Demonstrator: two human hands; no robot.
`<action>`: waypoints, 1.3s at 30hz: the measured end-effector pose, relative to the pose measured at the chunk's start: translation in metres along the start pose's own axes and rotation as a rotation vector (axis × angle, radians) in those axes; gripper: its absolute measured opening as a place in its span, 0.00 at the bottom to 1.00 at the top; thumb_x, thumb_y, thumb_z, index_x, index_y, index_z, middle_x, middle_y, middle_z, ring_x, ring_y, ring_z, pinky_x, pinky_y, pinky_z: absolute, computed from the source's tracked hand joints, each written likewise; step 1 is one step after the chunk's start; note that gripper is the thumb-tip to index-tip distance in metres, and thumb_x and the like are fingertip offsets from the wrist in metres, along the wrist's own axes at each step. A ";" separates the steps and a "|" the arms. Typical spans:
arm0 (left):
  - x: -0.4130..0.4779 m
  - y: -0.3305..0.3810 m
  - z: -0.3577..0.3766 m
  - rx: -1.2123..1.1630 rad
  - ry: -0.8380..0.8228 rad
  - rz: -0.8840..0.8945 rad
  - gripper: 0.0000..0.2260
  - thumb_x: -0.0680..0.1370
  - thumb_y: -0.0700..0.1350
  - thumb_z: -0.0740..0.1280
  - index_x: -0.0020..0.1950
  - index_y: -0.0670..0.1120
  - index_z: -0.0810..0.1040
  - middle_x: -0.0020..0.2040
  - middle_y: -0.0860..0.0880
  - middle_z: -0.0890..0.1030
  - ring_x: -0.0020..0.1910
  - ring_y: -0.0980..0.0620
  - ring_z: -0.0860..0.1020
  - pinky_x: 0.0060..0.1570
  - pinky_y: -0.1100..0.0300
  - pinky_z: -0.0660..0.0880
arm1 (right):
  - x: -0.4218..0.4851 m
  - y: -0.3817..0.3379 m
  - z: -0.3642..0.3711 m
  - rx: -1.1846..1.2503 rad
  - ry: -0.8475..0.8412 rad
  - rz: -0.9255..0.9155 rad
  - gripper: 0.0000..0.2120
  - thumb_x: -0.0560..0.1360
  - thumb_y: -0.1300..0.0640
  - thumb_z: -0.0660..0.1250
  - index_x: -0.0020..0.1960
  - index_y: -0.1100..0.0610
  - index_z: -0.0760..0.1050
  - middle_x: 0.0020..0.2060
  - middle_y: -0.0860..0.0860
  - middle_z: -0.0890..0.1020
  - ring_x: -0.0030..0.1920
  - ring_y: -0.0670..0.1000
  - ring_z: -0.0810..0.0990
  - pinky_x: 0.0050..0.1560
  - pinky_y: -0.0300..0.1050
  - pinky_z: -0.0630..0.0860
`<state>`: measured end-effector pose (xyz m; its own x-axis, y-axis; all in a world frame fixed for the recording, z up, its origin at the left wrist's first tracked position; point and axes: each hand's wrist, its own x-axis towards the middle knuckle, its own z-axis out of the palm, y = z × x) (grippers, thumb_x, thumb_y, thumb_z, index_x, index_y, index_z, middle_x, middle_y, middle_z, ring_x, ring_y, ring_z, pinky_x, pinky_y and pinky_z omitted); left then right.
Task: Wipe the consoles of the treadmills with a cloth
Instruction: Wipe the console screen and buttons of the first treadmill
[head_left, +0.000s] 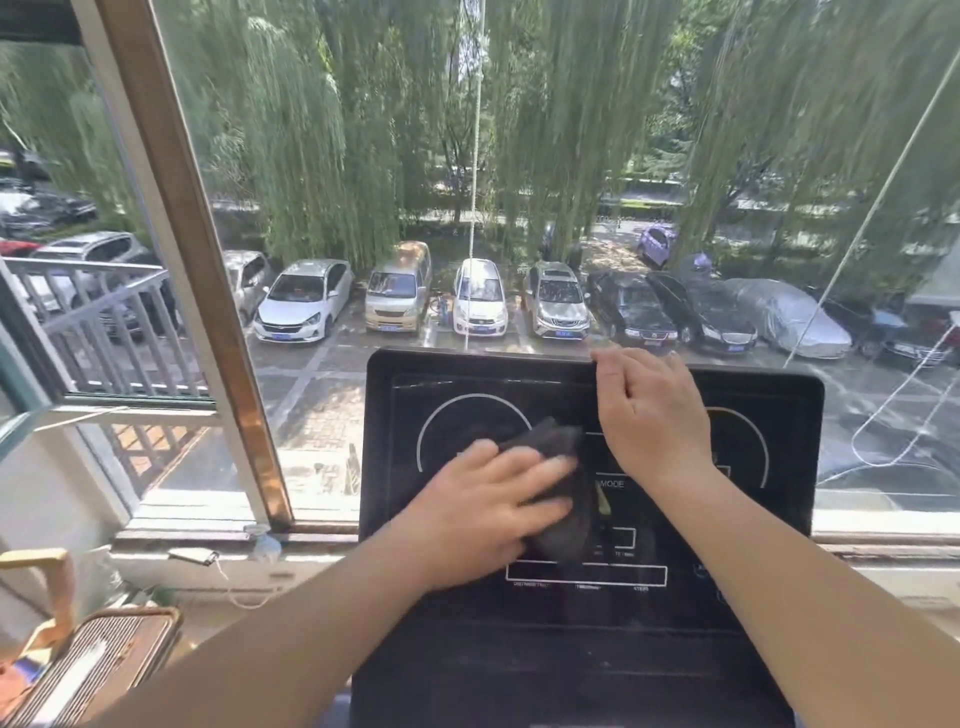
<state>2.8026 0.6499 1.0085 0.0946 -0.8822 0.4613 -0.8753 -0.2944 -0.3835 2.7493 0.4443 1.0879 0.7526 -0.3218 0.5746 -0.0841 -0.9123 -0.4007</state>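
A black treadmill console (415, 384) with white dial outlines and a MODE label stands in front of me, facing a large window. My left hand (488, 504) lies flat on the middle of the screen, pressing a dark grey cloth (550, 441) against it; the cloth sticks out above and below my fingers. My right hand (649, 410) grips the console's top edge right of centre, fingers curled over the rim.
A window sill (208, 540) runs behind the console, with a small tag and a cord on it. A brown window frame post (208, 291) slants at the left. A wicker basket with a handle (98, 660) stands at the lower left.
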 end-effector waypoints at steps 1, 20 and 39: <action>0.001 -0.019 -0.009 0.015 0.066 -0.130 0.25 0.71 0.50 0.68 0.69 0.52 0.79 0.77 0.47 0.72 0.68 0.43 0.74 0.56 0.47 0.72 | -0.001 0.001 0.002 -0.032 -0.003 -0.009 0.26 0.87 0.47 0.47 0.62 0.53 0.83 0.63 0.47 0.84 0.67 0.48 0.76 0.81 0.55 0.56; -0.067 -0.061 -0.027 -0.067 0.197 -0.557 0.26 0.71 0.45 0.73 0.69 0.50 0.81 0.75 0.43 0.73 0.67 0.39 0.72 0.60 0.43 0.72 | -0.014 -0.006 0.036 -0.151 0.240 -0.017 0.21 0.83 0.51 0.54 0.66 0.59 0.79 0.63 0.55 0.82 0.69 0.57 0.76 0.81 0.59 0.57; 0.003 0.000 -0.003 -0.146 0.270 -0.686 0.26 0.71 0.45 0.71 0.70 0.51 0.80 0.77 0.45 0.71 0.67 0.39 0.71 0.55 0.45 0.71 | 0.007 0.072 -0.042 -0.319 0.056 -0.002 0.26 0.84 0.45 0.49 0.61 0.57 0.82 0.60 0.55 0.85 0.64 0.59 0.79 0.73 0.61 0.67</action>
<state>2.8017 0.6482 1.0129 0.5385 -0.3917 0.7460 -0.7177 -0.6771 0.1625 2.7211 0.3656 1.0935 0.7165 -0.3249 0.6173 -0.2896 -0.9436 -0.1605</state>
